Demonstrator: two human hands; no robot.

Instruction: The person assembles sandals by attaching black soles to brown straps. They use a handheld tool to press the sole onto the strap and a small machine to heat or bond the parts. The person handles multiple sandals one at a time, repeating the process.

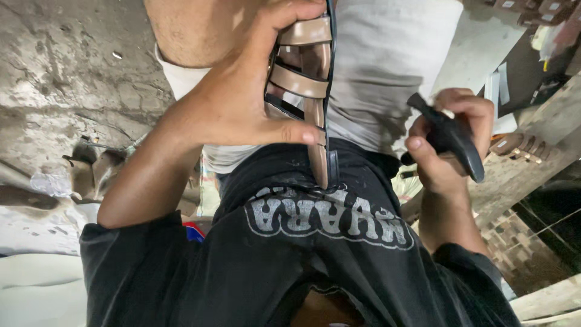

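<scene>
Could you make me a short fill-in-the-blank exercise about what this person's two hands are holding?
1. The left hand holds a strappy sandal whose straps are ____ in colour.
2. The right hand grips a ____-coloured tool.
3. The sandal is held against the person's ____ shirt.

Missing words: tan; black; white

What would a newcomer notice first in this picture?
First, the left hand at top centre, gripping a tan strappy sandal held on edge in front of the body. Next, the right hand at the right, holding a dark tool of unclear kind. More sandals lie on a wooden bench behind it.
</scene>
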